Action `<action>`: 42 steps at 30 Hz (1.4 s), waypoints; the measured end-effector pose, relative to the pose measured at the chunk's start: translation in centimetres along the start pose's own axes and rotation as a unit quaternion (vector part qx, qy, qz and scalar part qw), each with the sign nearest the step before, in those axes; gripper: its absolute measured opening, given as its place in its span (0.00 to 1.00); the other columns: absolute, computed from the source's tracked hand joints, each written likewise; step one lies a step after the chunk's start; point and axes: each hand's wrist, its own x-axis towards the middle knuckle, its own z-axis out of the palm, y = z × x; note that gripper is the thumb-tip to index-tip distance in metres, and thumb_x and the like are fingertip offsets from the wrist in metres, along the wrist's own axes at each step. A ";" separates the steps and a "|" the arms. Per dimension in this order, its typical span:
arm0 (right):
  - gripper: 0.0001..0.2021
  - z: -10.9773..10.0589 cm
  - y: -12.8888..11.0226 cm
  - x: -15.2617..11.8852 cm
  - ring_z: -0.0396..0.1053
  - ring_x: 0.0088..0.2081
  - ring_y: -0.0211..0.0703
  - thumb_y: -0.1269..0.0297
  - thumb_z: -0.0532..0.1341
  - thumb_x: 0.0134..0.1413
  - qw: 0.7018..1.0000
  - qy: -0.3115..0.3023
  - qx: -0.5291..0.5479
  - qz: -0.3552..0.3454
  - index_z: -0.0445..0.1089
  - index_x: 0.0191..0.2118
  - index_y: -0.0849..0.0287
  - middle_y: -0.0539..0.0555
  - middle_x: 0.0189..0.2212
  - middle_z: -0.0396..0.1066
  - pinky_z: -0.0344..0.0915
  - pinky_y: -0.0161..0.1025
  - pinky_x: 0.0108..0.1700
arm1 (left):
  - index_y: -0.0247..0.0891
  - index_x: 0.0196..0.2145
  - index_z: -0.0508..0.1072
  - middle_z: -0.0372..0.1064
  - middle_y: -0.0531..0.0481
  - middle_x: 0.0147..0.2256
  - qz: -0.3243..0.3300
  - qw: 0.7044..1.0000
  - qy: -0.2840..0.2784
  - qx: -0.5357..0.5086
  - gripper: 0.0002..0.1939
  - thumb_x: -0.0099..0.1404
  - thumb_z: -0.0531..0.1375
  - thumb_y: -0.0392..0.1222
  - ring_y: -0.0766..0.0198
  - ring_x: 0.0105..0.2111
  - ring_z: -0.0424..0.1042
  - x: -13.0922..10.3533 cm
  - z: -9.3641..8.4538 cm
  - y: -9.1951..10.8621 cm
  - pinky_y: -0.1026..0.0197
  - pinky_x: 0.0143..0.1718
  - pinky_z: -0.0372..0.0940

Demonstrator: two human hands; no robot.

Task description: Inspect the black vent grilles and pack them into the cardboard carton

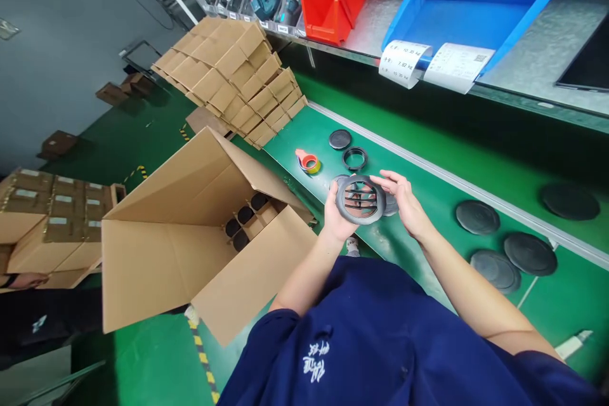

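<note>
A round dark-grey vent with black slats (360, 216) is held up before my body, above the green bench. My left hand (335, 216) grips it at its left rim, palm partly behind it. On its upper right edge rest the fingertips of my right hand (401, 198), the fingers stretched out and apart. Partly hidden behind the vent, a grey disc (391, 204) shows at its right. Beyond it on the bench lie a black ring (354, 158) and a dark round disc (340, 139). Several more dark discs (478, 217) lie to the right.
An open carton (157, 254) with black cylindrical items stands at the left. Flattened cartons (228, 70) are stacked behind it. A tape roll (308, 162) lies on the bench (323, 190). Red (328, 6) and blue bins (466, 19) sit on the shelf. Another person's hand (29, 280) shows far left.
</note>
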 end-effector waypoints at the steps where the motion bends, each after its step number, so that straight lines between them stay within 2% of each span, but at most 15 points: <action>1: 0.31 0.3 0.5 -0.3 0.51 0.70 0.57 0.41 0.38 0.73 0.997 -0.003 -0.067 -0.031 0.70 0.64 0.42 0.53 0.69 0.55 0.53 0.63 0.71 | 0.38 0.54 0.75 0.78 0.39 0.48 0.002 1.000 0.012 -0.002 0.27 0.73 0.51 0.60 0.45 0.56 0.73 0.4 -0.3 0.1 0.38 0.62 0.63; 5: 0.31 2.6 3.1 -1.6 0.41 0.72 0.66 0.39 0.51 0.68 0.959 -0.098 -0.242 -0.110 0.65 0.69 0.48 0.58 0.72 0.48 0.45 0.68 0.71 | 0.35 0.47 0.78 0.80 0.43 0.43 -0.005 0.995 0.095 0.002 0.24 0.73 0.53 0.57 0.53 0.50 0.76 1.9 -2.7 0.0 0.49 0.61 0.65; 9: 0.47 5.1 5.7 -1.0 0.37 0.73 0.71 0.37 0.64 0.57 0.948 -0.193 -0.250 -0.044 0.50 0.75 0.53 0.66 0.75 0.36 0.46 0.71 0.69 | 0.34 0.43 0.79 0.79 0.41 0.40 -0.074 0.985 0.156 0.018 0.23 0.72 0.54 0.57 0.52 0.47 0.77 3.7 -5.5 -0.7 0.49 0.60 0.66; 12: 0.52 6.5 7.6 2.4 0.44 0.72 0.69 0.40 0.68 0.52 0.949 -0.235 -0.210 -0.006 0.46 0.76 0.53 0.67 0.73 0.42 0.53 0.66 0.68 | 0.36 0.52 0.76 0.77 0.39 0.48 -0.067 0.986 0.153 0.026 0.27 0.72 0.52 0.61 0.49 0.55 0.74 5.5 -6.9 -0.1 0.46 0.61 0.65; 15: 0.50 7.7 10.2 8.7 0.47 0.70 0.71 0.42 0.66 0.53 0.959 -0.156 -0.234 0.030 0.47 0.75 0.54 0.68 0.72 0.45 0.53 0.66 0.67 | 0.47 0.64 0.67 0.71 0.39 0.58 -0.047 0.980 0.181 0.062 0.33 0.71 0.51 0.67 0.48 0.64 0.66 7.0 -8.6 1.8 0.39 0.61 0.62; 18: 0.51 8.7 13.6 15.8 0.45 0.69 0.77 0.43 0.67 0.52 0.941 -0.067 -0.322 0.077 0.49 0.75 0.60 0.71 0.72 0.43 0.47 0.70 0.67 | 0.49 0.68 0.60 0.68 0.37 0.62 -0.042 0.973 0.215 0.076 0.33 0.71 0.53 0.65 0.51 0.66 0.64 7.4 -11.0 4.1 0.42 0.61 0.63; 21: 0.51 9.6 16.4 20.7 0.46 0.69 0.79 0.43 0.69 0.50 0.914 -0.100 -0.382 0.095 0.52 0.73 0.64 0.74 0.72 0.44 0.42 0.70 0.68 | 0.40 0.66 0.62 0.69 0.34 0.61 -0.055 0.967 0.245 0.047 0.30 0.73 0.55 0.58 0.52 0.61 0.70 6.4 -13.8 5.7 0.49 0.58 0.67; 24: 0.51 10.2 17.2 22.8 0.40 0.71 0.80 0.40 0.66 0.53 0.902 -0.126 -0.400 0.099 0.51 0.73 0.66 0.75 0.73 0.41 0.31 0.73 0.69 | 0.36 0.62 0.67 0.72 0.33 0.58 -0.069 0.955 0.287 0.027 0.26 0.73 0.56 0.53 0.52 0.57 0.74 4.7 -16.3 6.3 0.51 0.56 0.70; 28: 0.45 11.4 15.9 23.2 0.29 0.74 0.72 0.40 0.56 0.65 0.904 -0.081 -0.415 0.057 0.46 0.75 0.65 0.70 0.76 0.32 0.23 0.71 0.70 | 0.35 0.52 0.75 0.75 0.34 0.53 -0.107 0.930 0.348 0.053 0.18 0.71 0.57 0.48 0.53 0.53 0.77 3.2 -18.5 6.3 0.52 0.54 0.71; 33: 0.39 13.2 17.1 24.6 0.33 0.75 0.64 0.42 0.51 0.70 0.887 -0.146 -0.431 0.084 0.44 0.76 0.60 0.63 0.76 0.37 0.28 0.65 0.71 | 0.39 0.40 0.79 0.78 0.45 0.44 -0.070 0.885 0.396 0.233 0.09 0.67 0.59 0.42 0.64 0.42 0.78 6.7 -17.8 6.9 0.63 0.45 0.71; 36: 0.37 7.5 18.3 23.5 0.35 0.75 0.62 0.42 0.54 0.69 0.902 -0.083 -0.412 0.097 0.49 0.75 0.55 0.61 0.76 0.41 0.30 0.64 0.71 | 0.41 0.40 0.79 0.78 0.47 0.43 -0.029 0.888 0.339 0.310 0.09 0.63 0.63 0.45 0.64 0.41 0.77 9.0 -15.2 6.5 0.63 0.43 0.70; 39: 0.30 -5.5 18.9 18.0 0.40 0.72 0.66 0.50 0.58 0.68 0.903 0.168 -0.343 0.198 0.60 0.69 0.60 0.65 0.73 0.48 0.33 0.68 0.70 | 0.41 0.41 0.78 0.78 0.47 0.42 -0.009 0.883 0.307 0.355 0.12 0.58 0.67 0.46 0.61 0.42 0.78 9.3 -13.1 5.7 0.61 0.44 0.70; 40: 0.29 -10.6 19.3 15.3 0.41 0.72 0.67 0.51 0.59 0.68 0.869 0.298 -0.291 0.269 0.62 0.66 0.65 0.69 0.72 0.49 0.33 0.67 0.70 | 0.42 0.40 0.78 0.78 0.48 0.42 -0.006 0.877 0.308 0.369 0.13 0.58 0.68 0.46 0.60 0.42 0.78 9.1 -12.8 5.2 0.60 0.44 0.70; 41: 0.31 -15.6 19.8 12.4 0.37 0.72 0.66 0.50 0.61 0.67 0.808 0.430 -0.230 0.331 0.62 0.65 0.69 0.72 0.73 0.46 0.30 0.66 0.71 | 0.42 0.40 0.78 0.78 0.48 0.42 -0.007 0.870 0.312 0.382 0.13 0.57 0.68 0.46 0.59 0.42 0.78 8.8 -12.6 4.7 0.59 0.44 0.70; 42: 0.36 -20.2 20.4 9.5 0.28 0.73 0.70 0.48 0.58 0.68 0.758 0.500 -0.207 0.365 0.57 0.67 0.77 0.78 0.73 0.36 0.24 0.69 0.70 | 0.42 0.40 0.78 0.78 0.48 0.42 -0.014 0.864 0.316 0.392 0.12 0.57 0.68 0.45 0.58 0.42 0.78 8.5 -12.4 4.0 0.58 0.45 0.71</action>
